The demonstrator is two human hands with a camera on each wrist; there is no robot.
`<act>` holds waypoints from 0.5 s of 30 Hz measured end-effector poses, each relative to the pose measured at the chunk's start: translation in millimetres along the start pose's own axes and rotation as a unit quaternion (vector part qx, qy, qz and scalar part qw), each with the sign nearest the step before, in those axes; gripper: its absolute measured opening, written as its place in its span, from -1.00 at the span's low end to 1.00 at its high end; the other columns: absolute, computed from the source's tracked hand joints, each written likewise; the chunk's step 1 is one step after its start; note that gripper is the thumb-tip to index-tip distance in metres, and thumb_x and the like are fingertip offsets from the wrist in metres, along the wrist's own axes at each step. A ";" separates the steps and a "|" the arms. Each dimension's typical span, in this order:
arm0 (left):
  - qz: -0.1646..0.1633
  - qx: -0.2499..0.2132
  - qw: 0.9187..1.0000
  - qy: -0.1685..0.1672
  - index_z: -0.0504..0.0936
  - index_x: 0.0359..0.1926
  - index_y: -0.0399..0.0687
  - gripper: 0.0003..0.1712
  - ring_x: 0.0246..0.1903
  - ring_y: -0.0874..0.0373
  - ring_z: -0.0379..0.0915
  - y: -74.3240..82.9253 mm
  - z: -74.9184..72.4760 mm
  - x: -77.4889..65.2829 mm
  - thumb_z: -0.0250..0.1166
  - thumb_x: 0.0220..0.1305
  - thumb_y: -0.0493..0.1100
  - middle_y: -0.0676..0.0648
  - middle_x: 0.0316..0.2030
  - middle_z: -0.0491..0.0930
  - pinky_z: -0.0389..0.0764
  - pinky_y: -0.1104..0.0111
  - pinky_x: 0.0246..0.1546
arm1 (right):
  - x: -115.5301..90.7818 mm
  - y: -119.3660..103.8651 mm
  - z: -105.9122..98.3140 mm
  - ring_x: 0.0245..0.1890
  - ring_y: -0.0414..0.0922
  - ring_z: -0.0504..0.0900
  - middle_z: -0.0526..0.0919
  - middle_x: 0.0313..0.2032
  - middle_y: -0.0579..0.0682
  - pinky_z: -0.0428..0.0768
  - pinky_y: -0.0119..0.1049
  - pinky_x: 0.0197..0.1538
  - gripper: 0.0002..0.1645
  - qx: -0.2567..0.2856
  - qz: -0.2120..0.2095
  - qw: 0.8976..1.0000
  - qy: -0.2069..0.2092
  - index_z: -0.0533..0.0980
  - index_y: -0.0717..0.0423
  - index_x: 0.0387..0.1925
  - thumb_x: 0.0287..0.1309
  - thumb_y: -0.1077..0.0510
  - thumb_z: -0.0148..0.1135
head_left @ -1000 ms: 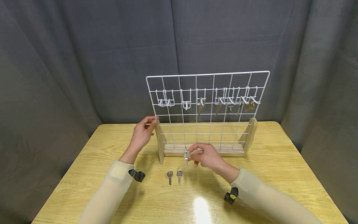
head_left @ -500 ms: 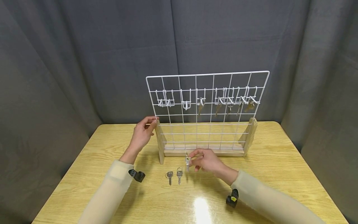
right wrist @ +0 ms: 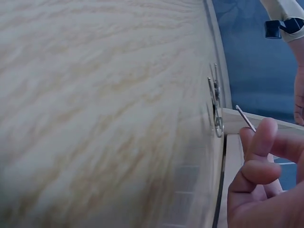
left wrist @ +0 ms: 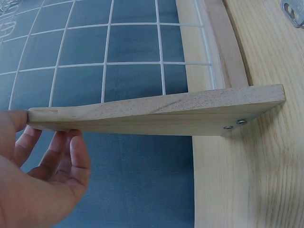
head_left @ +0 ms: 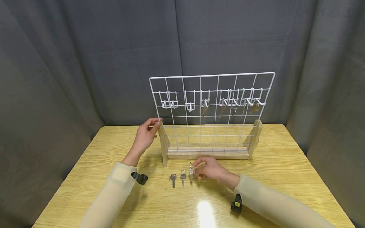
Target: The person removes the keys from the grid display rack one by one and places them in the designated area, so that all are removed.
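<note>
A silver key [head_left: 191, 171] with a ring is pinched between the thumb and fingers of my right hand [head_left: 211, 167]. Low over the table, it hangs just right of two more keys, one on the left [head_left: 173, 178] and one nearer the right hand [head_left: 183, 176], each with a ring. In the right wrist view the held key's blade [right wrist: 245, 118] pokes out beyond the fingertips. My left hand [head_left: 144, 134] grips the upper end of the rack's left wooden support [left wrist: 156, 114]. Whether the held key touches the table cannot be told.
The white wire grid rack [head_left: 200, 126] stands on a wooden base [head_left: 208, 155] at the table's far side. Several keys [head_left: 223, 109] hang from hooks at its middle and right; the left hooks [head_left: 171, 104] hold none. Grey curtains [head_left: 119, 57] surround the wooden table [head_left: 94, 177].
My right hand has come down and towards me with the key, from the rack's base to beside the two lying keys. The left hand stays in place on the support.
</note>
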State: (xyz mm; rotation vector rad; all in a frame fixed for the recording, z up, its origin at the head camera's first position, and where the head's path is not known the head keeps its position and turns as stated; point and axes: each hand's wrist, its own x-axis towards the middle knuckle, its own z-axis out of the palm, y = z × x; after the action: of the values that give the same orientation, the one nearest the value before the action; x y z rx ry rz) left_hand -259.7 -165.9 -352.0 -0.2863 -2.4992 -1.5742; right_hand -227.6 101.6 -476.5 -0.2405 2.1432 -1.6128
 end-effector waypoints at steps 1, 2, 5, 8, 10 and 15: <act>0.000 0.000 1.000 0.000 0.52 0.24 -0.27 -0.60 0.10 -0.21 0.52 -0.3 0.1 0.2 0.07 0.55 -0.13 -0.34 0.14 0.56 0.59 -0.17 0.01 | 0.0 0.8 0.5 -0.60 -0.19 0.63 0.80 -0.31 0.13 0.18 -0.48 -0.66 -0.69 0.000 -0.001 1.000 -0.003 0.56 0.18 -0.04 0.15 0.26 0.32; -0.001 0.000 1.000 0.000 0.52 0.23 -0.26 -0.61 0.11 -0.21 0.52 -0.7 0.2 0.4 0.07 0.55 -0.13 -0.34 0.14 0.55 0.59 -0.17 0.01 | 0.0 1.6 0.9 -0.60 -0.20 0.63 0.80 -0.31 0.13 0.17 -0.48 -0.66 -0.69 0.001 -0.002 1.000 -0.005 0.55 0.19 -0.04 0.15 0.27 0.31; -0.005 0.001 1.000 -0.001 0.52 0.24 -0.25 -0.61 0.12 -0.22 0.52 -7.7 1.2 4.2 0.06 0.55 -0.14 -0.34 0.15 0.55 0.59 -0.18 0.02 | -0.3 3.7 1.7 -0.62 -0.22 0.61 0.80 -0.30 0.11 0.16 -0.48 -0.67 -0.70 -0.001 -0.002 1.000 -0.012 0.54 0.22 -0.04 0.17 0.30 0.28; -0.003 -0.002 1.000 0.002 0.51 0.25 -0.22 -0.59 0.12 -0.20 0.52 -23.5 2.8 11.5 0.06 0.55 -0.09 -0.32 0.16 0.55 0.60 -0.17 0.01 | -0.3 5.6 2.4 -0.62 -0.23 0.60 0.80 -0.30 0.11 0.17 -0.49 -0.67 -0.70 -0.005 0.000 1.000 -0.015 0.54 0.22 -0.04 0.17 0.31 0.27; 0.000 -0.001 1.000 0.005 0.52 0.26 -0.18 -0.57 0.12 -0.17 0.53 -34.3 3.8 16.2 0.07 0.55 -0.05 -0.29 0.17 0.56 0.61 -0.14 -0.01 | -0.3 6.7 3.1 -0.62 -0.23 0.59 0.80 -0.30 0.12 0.17 -0.50 -0.67 -0.71 -0.011 -0.003 1.000 -0.019 0.54 0.24 -0.04 0.17 0.32 0.25; 0.008 -0.002 1.000 0.009 0.55 0.24 -0.10 -0.54 0.09 -0.11 0.55 -41.4 3.2 18.6 0.10 0.51 0.05 -0.22 0.14 0.59 0.65 -0.08 -0.05 | 0.4 10.6 5.2 -0.65 -0.24 0.59 0.80 -0.33 0.14 0.19 -0.51 -0.66 -0.72 -0.017 -0.003 1.000 -0.023 0.53 0.27 -0.05 0.16 0.35 0.24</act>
State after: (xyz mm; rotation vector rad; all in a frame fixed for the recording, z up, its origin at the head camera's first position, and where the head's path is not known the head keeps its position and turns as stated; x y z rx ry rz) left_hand -288.3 -179.2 -384.8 -0.2912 -2.4741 -1.5702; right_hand -224.3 100.1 -487.8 -0.2932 2.1383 -1.5597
